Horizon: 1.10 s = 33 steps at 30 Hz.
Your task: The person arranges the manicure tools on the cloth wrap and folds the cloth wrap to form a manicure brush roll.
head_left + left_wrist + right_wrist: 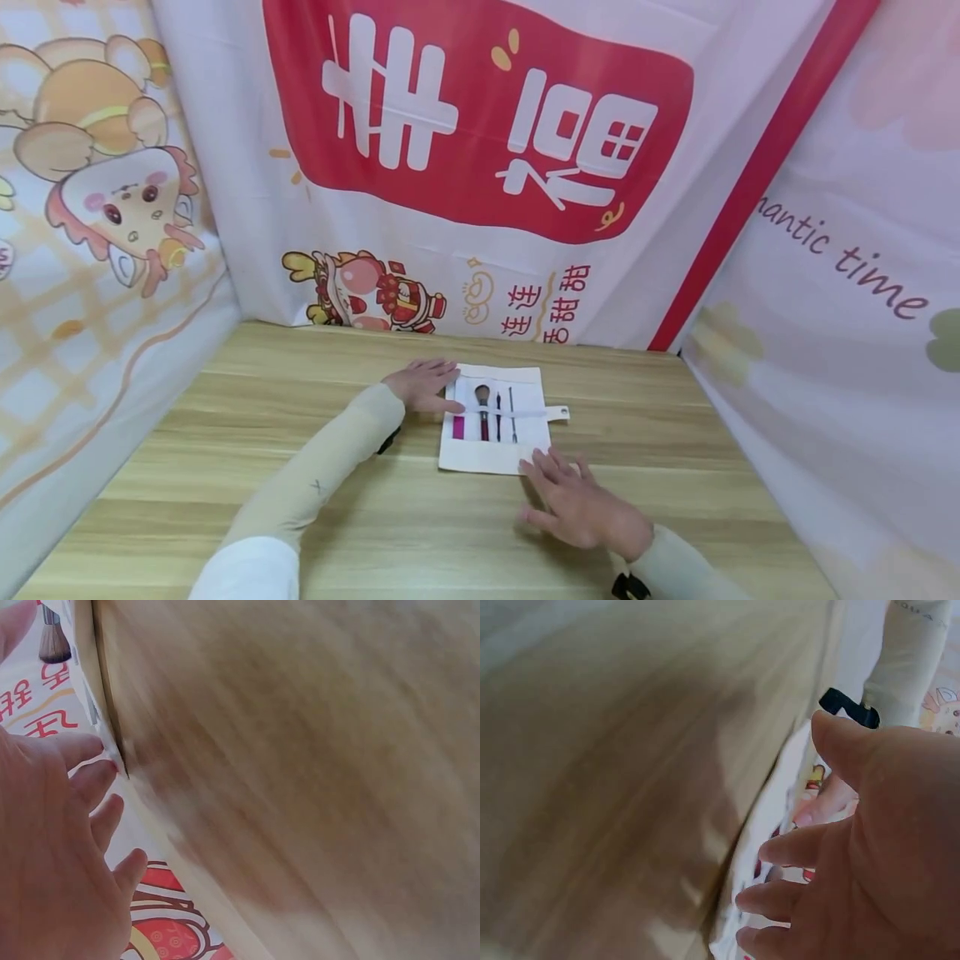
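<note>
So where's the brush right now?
In the head view, the brush lies on the white case, right of the pink patch, left of the thin dark tool.

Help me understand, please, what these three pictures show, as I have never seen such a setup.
There is no robot: you see a person's left hand and right hand, both bare. The wide picture comes from a camera worn on the head; the two close ones come from a camera on each wrist. On the wooden table lies an open white case with a brush, a thin dark tool and a thin grey tool under a pale band. The left hand touches the case's left edge; the right is at its near right corner. Neither grips anything.
</note>
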Motion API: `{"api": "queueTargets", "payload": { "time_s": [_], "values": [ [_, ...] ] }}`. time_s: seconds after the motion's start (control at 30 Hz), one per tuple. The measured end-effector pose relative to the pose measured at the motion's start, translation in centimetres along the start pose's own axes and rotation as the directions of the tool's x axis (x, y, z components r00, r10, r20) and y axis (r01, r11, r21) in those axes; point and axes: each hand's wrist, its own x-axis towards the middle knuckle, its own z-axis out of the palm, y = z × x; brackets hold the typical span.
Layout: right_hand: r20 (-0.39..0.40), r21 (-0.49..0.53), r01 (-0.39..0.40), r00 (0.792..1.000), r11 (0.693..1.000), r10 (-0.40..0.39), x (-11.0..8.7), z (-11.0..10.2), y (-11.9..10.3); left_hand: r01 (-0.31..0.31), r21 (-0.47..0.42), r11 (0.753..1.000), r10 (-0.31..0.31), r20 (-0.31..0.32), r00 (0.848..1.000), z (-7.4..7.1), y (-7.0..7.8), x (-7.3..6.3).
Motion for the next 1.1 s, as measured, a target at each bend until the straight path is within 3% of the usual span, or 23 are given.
{"api": "queueTargets", "payload": {
  "time_s": [0.23,0.43,0.53,0.83,1.1],
  "values": [
    [0.062,0.018,-0.053,0.997,0.998,0.051,0.4,0.7,0.1,0.036,-0.029,0.999,-0.035,0.035,0.999,0.1,-0.5,-0.3],
    [0.087,0.026,-0.098,0.992,0.995,0.095,1.4,0.0,1.3,0.066,-0.031,0.997,-0.065,0.045,0.997,-0.2,-0.7,-1.6],
    [0.102,0.020,-0.137,0.986,0.990,0.135,1.8,-0.5,2.0,0.062,-0.033,0.997,-0.061,0.046,0.997,-0.2,-0.8,-2.7],
    [0.076,0.014,-0.155,0.985,0.988,0.153,4.0,-1.7,4.6,0.035,-0.046,0.998,-0.033,0.043,0.999,0.3,-1.7,-6.7],
    [0.022,0.038,-0.189,0.982,0.981,0.188,6.1,-2.6,7.0,-0.062,-0.024,0.998,0.063,0.044,0.997,1.5,-0.2,-10.2]
  ]
}}
